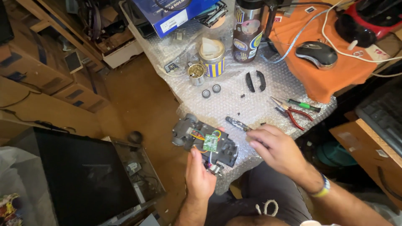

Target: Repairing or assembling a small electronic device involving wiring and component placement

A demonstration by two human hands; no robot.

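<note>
The left hand (199, 175) is gripping a dark grey toy car chassis (205, 144) at its near end, fingers clamped on it, holding it over the near edge of the bubble wrap (234, 100) that is covering the table. A small green circuit board (210, 143) with coloured wires is sitting on the chassis. The right hand (274, 148) is pinching a slim dark tool (237, 123), its tip pointing left, just beside the chassis. Red-handled pliers (295, 115) and a green screwdriver (303, 104) are lying close behind the right hand. Two small wheels (211, 91) and a yellow-striped tin (212, 56) are farther back.

Pliers (295, 115) rt of chassis (205, 144)
</note>
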